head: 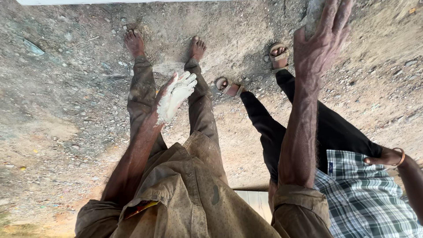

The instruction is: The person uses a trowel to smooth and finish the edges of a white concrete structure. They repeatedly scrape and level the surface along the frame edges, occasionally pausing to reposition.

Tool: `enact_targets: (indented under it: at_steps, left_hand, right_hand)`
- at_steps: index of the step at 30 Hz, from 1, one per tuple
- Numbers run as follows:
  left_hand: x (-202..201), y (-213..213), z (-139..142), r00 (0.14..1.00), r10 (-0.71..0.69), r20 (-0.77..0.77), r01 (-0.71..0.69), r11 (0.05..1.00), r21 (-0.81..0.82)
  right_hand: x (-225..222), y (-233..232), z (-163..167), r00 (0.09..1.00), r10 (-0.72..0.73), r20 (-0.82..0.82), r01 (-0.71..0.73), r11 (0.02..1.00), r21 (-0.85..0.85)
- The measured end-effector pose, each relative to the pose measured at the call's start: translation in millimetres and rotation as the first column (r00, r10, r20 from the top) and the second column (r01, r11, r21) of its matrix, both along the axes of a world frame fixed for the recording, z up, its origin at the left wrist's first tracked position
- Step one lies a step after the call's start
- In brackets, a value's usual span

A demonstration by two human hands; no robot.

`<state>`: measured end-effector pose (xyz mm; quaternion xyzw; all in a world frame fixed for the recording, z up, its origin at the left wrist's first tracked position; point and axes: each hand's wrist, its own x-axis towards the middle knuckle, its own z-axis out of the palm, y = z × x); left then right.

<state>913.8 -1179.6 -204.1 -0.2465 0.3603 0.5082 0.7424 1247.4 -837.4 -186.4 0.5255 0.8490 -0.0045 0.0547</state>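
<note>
My left hand (175, 94) hangs in front of my brown trousers (200, 110), fingers straight, with its palm and fingers coated in white paste. It holds no object. My right hand (320, 37) is raised at the upper right, seen from the back, fingers stretched along a rough grey object (313, 13) that runs out of the top edge. Whether it grips that object or only rests on it is hidden. My bare feet (134, 42) stand on the dirt ground.
Another person stands close on my right in black trousers (269, 128), sandals (278, 55) and a checked shirt (361, 194), a bangle on the wrist (400, 156). Gravelly dirt ground (61, 110) lies all around. A pale plank (255, 200) shows between us.
</note>
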Motion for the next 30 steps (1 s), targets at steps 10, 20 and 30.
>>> enact_targets:
  at_steps: [10,20,30]
  left_hand:
    - [-5.7,18.3,12.1,0.994,-0.106,-0.042,0.108,0.992,0.062]
    - [-9.8,7.6,7.6,0.999,-0.014,-0.032,0.015,0.999,0.034]
    - [-14.6,17.4,17.1,0.999,-0.025,-0.028,0.027,0.995,0.099]
  right_hand:
    - [-18.9,-37.2,51.7,0.995,-0.098,0.014,0.099,0.994,-0.049]
    - [-38.8,5.4,24.2,0.998,-0.068,0.012,0.068,0.994,-0.08]
    - [-1.8,-50.3,50.2,0.984,-0.023,0.179,0.108,0.87,-0.482]
